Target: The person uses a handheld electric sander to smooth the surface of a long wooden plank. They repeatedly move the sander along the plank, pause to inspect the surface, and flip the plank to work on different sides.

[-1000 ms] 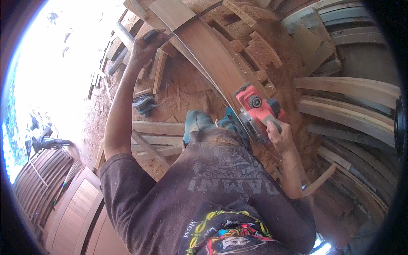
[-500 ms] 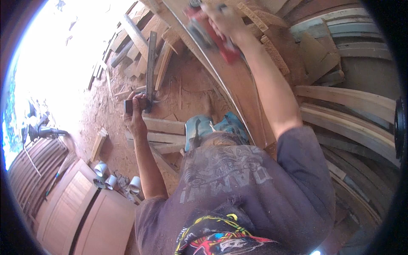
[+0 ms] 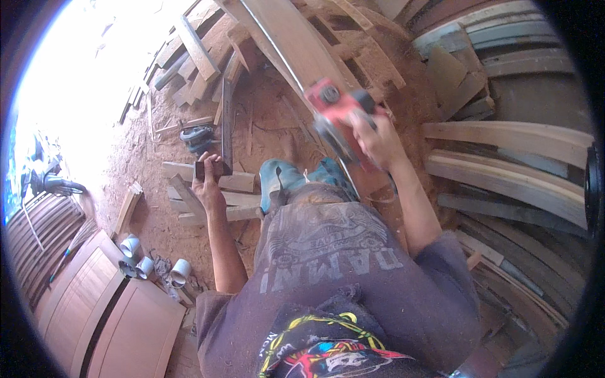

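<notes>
My right hand is wrapped round the handle of a red electric hand planer. The planer is over the near part of a long wooden board; motion blur hides whether its sole touches the wood. Out to the left, my left hand grips the dark stock of a try square, whose long blade points away from me. A dark blue-grey power tool lies on the ground just beyond that hand.
Short timber offcuts are heaped at the far left, with more wood pieces by my legs. Curved planks are stacked at right. White cups stand beside wooden panels at lower left. Sawdust covers the ground.
My right hand has drawn the planer back toward me from the board's far part. My left hand still holds the square, slightly lower in view.
</notes>
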`<action>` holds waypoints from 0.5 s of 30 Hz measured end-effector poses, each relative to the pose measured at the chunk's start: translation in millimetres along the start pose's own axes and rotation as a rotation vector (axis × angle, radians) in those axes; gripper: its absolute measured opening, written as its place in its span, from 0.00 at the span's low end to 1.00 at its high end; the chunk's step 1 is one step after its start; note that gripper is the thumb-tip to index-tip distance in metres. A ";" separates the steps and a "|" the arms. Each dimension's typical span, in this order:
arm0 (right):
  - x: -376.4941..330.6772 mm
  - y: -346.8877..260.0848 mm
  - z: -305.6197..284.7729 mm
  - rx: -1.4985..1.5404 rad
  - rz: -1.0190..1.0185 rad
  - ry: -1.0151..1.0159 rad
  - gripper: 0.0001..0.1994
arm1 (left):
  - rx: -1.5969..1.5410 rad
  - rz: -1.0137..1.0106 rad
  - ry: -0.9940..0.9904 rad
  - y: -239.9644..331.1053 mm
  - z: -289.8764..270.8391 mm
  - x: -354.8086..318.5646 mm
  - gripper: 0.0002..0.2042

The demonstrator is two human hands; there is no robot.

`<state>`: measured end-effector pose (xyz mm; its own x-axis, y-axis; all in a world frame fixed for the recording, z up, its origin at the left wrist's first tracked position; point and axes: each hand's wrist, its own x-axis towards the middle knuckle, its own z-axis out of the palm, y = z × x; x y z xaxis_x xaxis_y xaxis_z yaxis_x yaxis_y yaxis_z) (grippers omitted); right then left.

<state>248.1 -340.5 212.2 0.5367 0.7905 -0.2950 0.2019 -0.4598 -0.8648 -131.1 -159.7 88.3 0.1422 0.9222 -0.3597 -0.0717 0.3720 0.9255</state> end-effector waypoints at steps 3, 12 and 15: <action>-99.6 30.3 -26.3 0.122 0.273 0.024 0.22 | -0.004 0.077 -0.057 21.2 24.2 -10.1 0.19; -233.0 78.8 -42.8 0.262 0.495 0.283 0.24 | 0.331 0.207 -0.679 31.4 129.4 -79.9 0.13; -247.8 81.5 -38.3 0.214 0.460 0.336 0.25 | 0.417 0.195 -0.778 -13.9 153.0 -102.0 0.12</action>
<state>163.0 -589.4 230.4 0.7664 0.3429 -0.5432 -0.2623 -0.6050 -0.7518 6.4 -275.1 130.3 0.8035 0.5760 -0.1502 0.1776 0.0087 0.9841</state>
